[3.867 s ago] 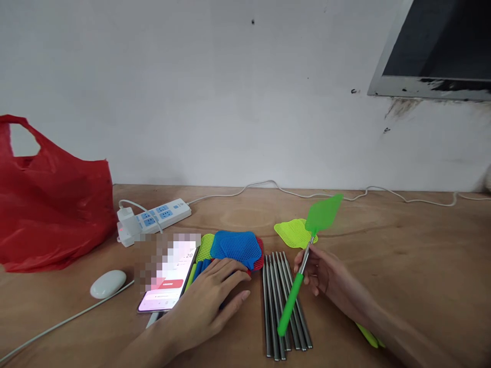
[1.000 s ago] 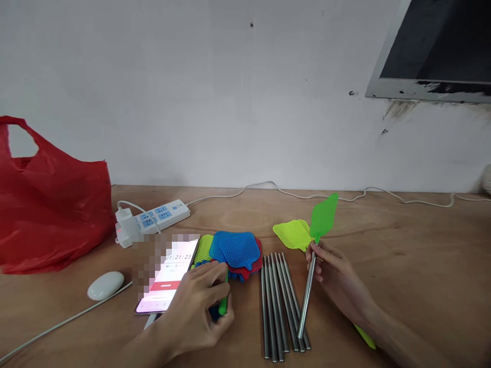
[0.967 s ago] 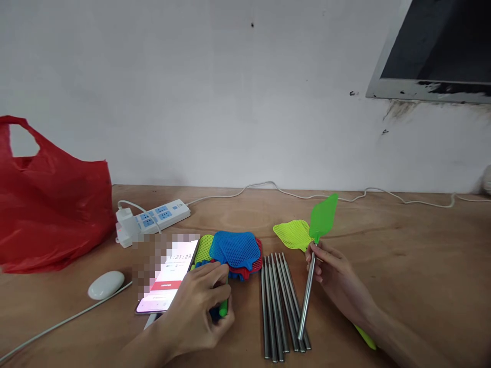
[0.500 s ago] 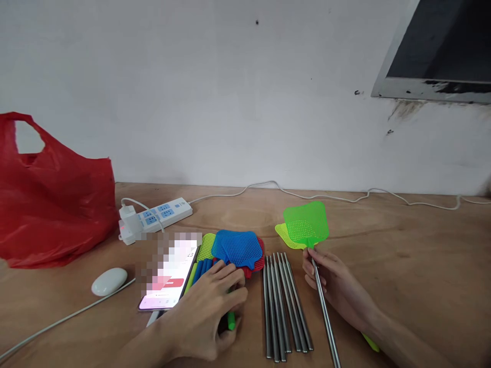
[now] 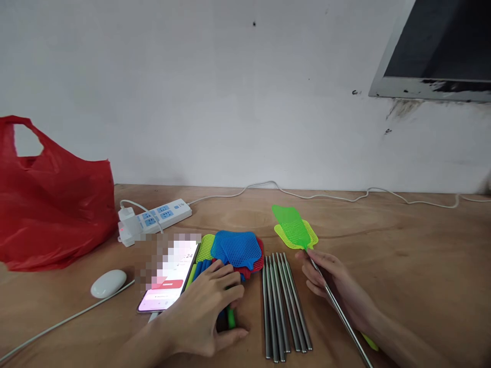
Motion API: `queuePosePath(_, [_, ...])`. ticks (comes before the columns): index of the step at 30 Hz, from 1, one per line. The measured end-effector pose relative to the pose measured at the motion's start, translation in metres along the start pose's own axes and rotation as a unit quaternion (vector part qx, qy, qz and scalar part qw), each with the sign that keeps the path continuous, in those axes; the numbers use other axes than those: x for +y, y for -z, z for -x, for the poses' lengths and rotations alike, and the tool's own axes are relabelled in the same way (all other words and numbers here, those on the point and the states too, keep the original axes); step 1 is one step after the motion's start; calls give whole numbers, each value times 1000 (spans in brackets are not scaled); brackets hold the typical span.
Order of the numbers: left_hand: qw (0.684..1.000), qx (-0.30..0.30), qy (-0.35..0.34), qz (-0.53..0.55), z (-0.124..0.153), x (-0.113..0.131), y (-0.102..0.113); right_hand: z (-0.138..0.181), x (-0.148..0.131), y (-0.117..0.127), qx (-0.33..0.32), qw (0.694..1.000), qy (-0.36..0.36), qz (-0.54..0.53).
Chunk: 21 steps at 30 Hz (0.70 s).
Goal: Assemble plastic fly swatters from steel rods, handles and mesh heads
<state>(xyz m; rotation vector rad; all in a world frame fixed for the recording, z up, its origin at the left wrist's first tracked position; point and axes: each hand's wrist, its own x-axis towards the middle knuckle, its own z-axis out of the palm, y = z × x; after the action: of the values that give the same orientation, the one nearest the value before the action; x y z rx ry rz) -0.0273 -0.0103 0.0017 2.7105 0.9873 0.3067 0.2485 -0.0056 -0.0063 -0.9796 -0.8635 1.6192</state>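
Note:
My right hand [image 5: 326, 276] is closed around the steel rod of a green fly swatter [image 5: 291, 225], whose mesh head lies low over a yellow-green swatter head [image 5: 312, 236] on the wooden table [image 5: 402, 255]. The rod runs back past my wrist toward the lower right. My left hand [image 5: 209, 312] rests on a pile of plastic handles, fingers curled over a green handle [image 5: 231, 319]. Just beyond it lies a stack of blue, red and yellow swatter heads [image 5: 236, 249]. Several bare steel rods [image 5: 282, 306] lie side by side between my hands.
A phone [image 5: 169, 283] with a lit screen lies left of the stack. A white mouse [image 5: 108, 282], a power strip [image 5: 153, 217] and a red plastic bag [image 5: 53, 204] sit further left. White cables run along the wall. A dark screen [image 5: 437, 46] hangs top right.
My right hand has tipped the green swatter from upright down onto the yellow-green head, the rod now pointing lower right. The green handle came off that rod earlier and sits under my left hand.

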Motion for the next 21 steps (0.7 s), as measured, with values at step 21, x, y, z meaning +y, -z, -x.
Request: queuePosePath(21, [970,228,6,85,5,-15,-6,13,-4,0,-282,916,-160,234])
